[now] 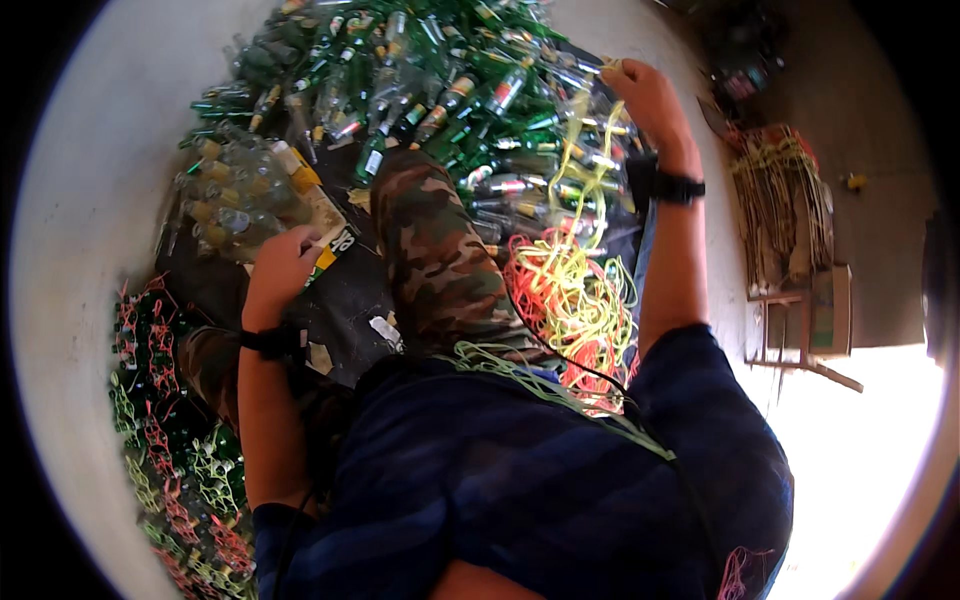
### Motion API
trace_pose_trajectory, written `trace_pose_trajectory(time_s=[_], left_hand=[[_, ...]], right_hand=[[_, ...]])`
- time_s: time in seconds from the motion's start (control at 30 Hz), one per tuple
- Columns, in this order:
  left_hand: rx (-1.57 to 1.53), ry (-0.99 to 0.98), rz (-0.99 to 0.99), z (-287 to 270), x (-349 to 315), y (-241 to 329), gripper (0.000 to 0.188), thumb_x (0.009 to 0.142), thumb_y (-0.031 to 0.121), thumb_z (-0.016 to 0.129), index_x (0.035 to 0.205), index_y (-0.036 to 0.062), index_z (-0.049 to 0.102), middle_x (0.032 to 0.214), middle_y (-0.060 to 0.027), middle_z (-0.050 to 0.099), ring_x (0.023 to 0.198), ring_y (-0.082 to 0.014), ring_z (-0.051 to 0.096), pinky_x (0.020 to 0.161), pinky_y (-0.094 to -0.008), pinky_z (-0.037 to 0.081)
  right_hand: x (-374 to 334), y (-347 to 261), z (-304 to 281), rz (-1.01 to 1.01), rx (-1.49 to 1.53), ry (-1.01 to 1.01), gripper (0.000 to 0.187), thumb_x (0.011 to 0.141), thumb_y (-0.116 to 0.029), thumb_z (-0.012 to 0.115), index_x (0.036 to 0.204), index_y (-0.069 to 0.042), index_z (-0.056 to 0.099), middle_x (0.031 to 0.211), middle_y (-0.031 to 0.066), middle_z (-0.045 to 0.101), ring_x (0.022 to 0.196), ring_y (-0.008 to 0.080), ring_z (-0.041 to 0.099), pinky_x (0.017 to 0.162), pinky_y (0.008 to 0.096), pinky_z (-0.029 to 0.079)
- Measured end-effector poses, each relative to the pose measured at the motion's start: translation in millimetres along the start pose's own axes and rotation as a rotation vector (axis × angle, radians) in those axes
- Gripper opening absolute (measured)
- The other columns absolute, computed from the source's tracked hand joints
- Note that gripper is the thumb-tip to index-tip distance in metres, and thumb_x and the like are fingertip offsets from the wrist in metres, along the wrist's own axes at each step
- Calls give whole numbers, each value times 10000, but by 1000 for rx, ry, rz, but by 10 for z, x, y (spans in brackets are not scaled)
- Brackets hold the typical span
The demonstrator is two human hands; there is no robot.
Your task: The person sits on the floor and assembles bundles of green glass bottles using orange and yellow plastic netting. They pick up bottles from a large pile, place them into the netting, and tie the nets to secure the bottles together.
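My right hand, raised at the upper right, is closed on yellow twine. Loose strands of it hang down towards a tangled heap of yellow and red twine beside my thigh. My left hand is at the near end of a cluster of clear glass bottles, by a printed yellow and white cardboard piece. Its fingers are curled; what they hold, if anything, is hidden. More pale green twine lies across my lap.
A big pile of loose green and clear bottles spreads ahead. At the lower left stand green bottles bound with red and green twine. To the right, stacked flattened cardboard rests on a wooden frame near the wall.
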State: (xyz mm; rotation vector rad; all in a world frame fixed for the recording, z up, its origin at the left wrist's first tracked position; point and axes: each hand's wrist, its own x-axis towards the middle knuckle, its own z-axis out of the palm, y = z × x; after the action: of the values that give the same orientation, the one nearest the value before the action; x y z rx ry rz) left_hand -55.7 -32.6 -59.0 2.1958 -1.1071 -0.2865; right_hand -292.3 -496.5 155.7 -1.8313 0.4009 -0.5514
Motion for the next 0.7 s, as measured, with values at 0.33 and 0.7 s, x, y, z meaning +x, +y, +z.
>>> trace_pose_trajectory(time_s=[0.33, 0.7], left_hand=[[-841, 106, 147, -220, 269, 1097, 593, 962, 157, 762, 1497, 55, 528, 1298, -130, 696, 1232, -202, 643, 1060, -383, 496], [-1183, -199, -20, -526, 177, 1595, 206, 1056, 161, 636, 1160, -8, 690, 841, 19, 590, 788, -105, 617, 750, -278, 494]], right_hand=[[-448, -436, 1232, 90, 313, -583, 262, 1080, -264, 676, 1180, -29, 733, 719, -96, 467, 597, 4, 362, 509, 201, 247], [-211, -563, 1583, -240, -295, -297, 241, 1060, -241, 702, 1191, -51, 771, 803, -90, 597, 695, -1, 432, 618, 180, 339]])
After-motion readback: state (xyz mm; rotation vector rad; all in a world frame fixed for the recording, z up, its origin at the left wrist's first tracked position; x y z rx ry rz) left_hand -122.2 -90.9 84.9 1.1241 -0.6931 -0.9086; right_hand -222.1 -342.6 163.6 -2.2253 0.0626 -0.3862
